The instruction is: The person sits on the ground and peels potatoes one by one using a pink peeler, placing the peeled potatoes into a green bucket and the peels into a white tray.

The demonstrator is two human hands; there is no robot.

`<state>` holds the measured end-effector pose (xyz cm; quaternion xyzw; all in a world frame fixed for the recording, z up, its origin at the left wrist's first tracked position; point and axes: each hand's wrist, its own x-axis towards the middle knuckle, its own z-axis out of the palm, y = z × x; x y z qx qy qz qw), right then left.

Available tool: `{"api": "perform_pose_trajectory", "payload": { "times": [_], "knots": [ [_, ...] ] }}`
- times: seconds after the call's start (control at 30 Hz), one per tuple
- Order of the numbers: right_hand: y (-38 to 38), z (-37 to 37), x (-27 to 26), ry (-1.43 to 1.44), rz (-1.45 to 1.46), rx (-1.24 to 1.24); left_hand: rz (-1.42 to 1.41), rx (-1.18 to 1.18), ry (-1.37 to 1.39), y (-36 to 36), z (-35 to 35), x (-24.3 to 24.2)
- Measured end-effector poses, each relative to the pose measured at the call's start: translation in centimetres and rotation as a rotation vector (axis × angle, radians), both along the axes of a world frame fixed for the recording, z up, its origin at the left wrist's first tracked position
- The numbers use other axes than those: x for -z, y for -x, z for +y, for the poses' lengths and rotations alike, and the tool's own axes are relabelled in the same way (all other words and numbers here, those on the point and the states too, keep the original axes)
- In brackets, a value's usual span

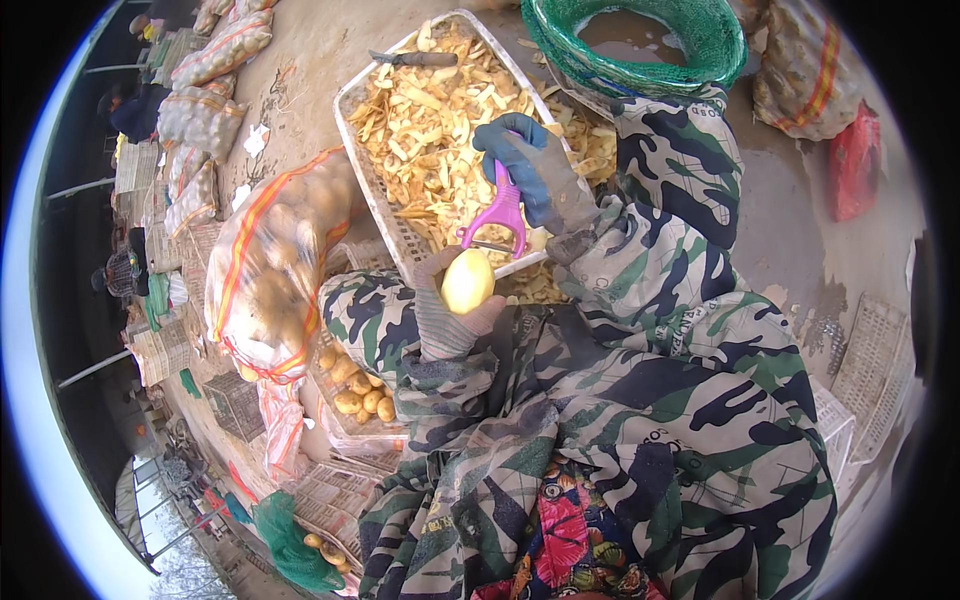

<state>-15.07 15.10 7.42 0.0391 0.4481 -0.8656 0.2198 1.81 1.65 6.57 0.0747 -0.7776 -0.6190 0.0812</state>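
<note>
My left hand (444, 311), in a striped knit glove, holds a peeled pale-yellow potato (468, 282) over my lap. A blue-coated glove covers my right hand (531, 169), which grips a pink Y-shaped peeler (504, 202). The peeler's blade sits just beyond the far end of the potato; whether they touch I cannot tell. Beneath both hands stands a white plastic crate (391, 244) heaped with potato peelings (427, 139). A dark-handled knife (414, 58) lies across the peelings near the crate's far left rim.
At left leans a full mesh sack of potatoes (274, 247), beside a crate of unpeeled potatoes (364, 394). A green net-lined tub (637, 71) holds murky water ahead. Another sack (806, 75) and a red bag (855, 165) stand right. Several people sit at far left.
</note>
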Motion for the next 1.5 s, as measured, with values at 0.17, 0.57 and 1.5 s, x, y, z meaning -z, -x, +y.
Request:
{"api": "perform_pose_trajectory", "payload": {
  "times": [0.17, 0.57, 1.5],
  "knots": [
    [-0.2, -0.2, 2.0, -0.282, 0.011, -0.013, -0.33, -0.042, -0.032, 0.1, 0.6, -1.1],
    [-2.7, -1.1, 2.1, -0.209, 0.054, -0.624, -0.17, -0.12, -0.061, 2.4, -3.7, -2.9],
    [-0.3, -2.5, -2.2, -0.099, 0.127, -0.085, -0.145, -0.054, -0.95, 2.1, 1.1, 1.3]
  ]
}}
